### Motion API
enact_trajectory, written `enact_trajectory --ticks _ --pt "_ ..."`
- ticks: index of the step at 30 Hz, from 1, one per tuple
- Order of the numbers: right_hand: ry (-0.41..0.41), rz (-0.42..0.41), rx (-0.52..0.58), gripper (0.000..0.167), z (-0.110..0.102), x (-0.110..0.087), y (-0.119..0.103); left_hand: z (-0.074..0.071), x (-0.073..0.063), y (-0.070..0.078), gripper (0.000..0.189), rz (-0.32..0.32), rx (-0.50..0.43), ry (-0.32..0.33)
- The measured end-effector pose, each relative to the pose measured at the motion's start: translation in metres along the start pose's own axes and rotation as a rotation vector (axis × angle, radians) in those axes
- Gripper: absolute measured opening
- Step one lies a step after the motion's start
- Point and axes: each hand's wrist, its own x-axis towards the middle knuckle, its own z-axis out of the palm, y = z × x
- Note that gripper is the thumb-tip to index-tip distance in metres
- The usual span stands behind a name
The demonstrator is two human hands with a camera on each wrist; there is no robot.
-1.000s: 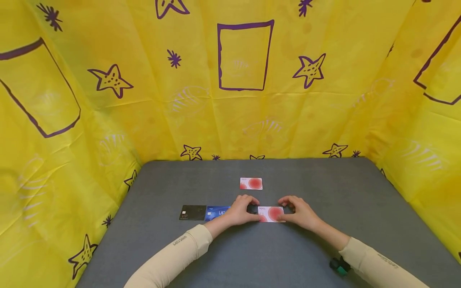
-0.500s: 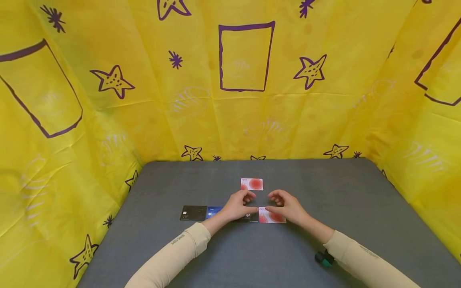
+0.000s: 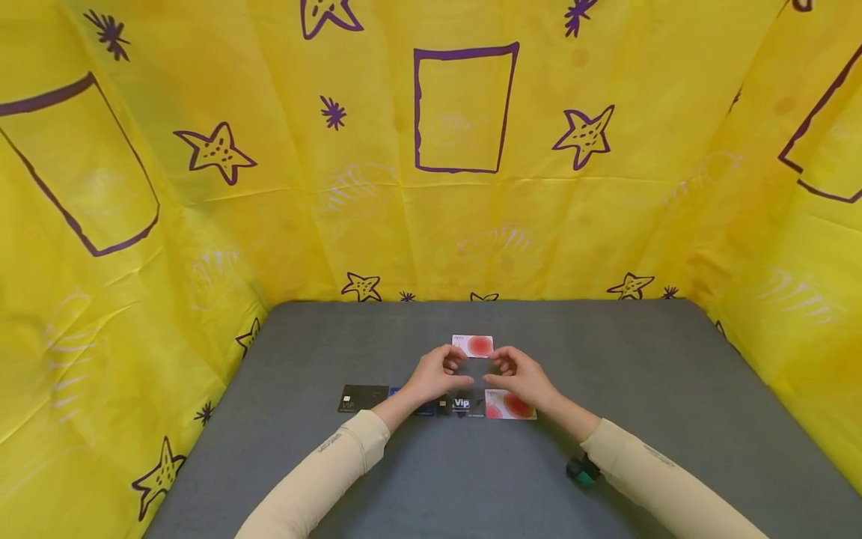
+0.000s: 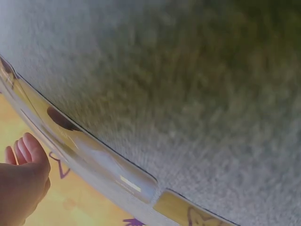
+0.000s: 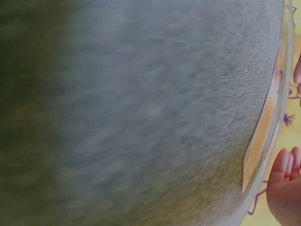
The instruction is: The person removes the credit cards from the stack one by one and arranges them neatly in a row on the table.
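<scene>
Slanting in from below, the left sleeve (image 3: 323, 475) and right sleeve (image 3: 663, 483) crossed the grey table (image 3: 444, 479), a black-and-green object (image 3: 583, 471) just beside the right one. Farther off, four cards lay flat in a row: from the left, a black card (image 3: 364, 397), a blue card (image 3: 426, 411) partly covered by the left arm, a Vip card (image 3: 461, 405) and the near red card (image 3: 510, 405). Over the row were the left hand (image 3: 434, 375) and the right hand (image 3: 527, 380), facing each other, fingers bent and thumbs well parted from them, gripping nothing. The far red card (image 3: 480, 345) lay beyond, fingertips at its near corners; whether they touched it could not be told. Yellow cloth (image 3: 458, 202) with purple stars stood behind.
</scene>
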Motion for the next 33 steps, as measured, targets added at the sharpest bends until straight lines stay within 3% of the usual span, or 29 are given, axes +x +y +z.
enact_trajectory --ticks 12,24,33 --pt "0.026 0.026 -0.058 0.046 0.005 0.021 0.004 -0.005 0.017 -0.009 0.043 -0.031 0.064 0.056" --pt "0.046 0.042 -0.142 0.046 0.002 0.039 0.011 -0.009 0.029 -0.019 0.045 -0.017 0.094 0.098" --pt "0.011 0.036 -0.238 0.051 -0.002 0.050 0.010 -0.010 0.043 -0.024 0.045 -0.086 0.154 0.088"
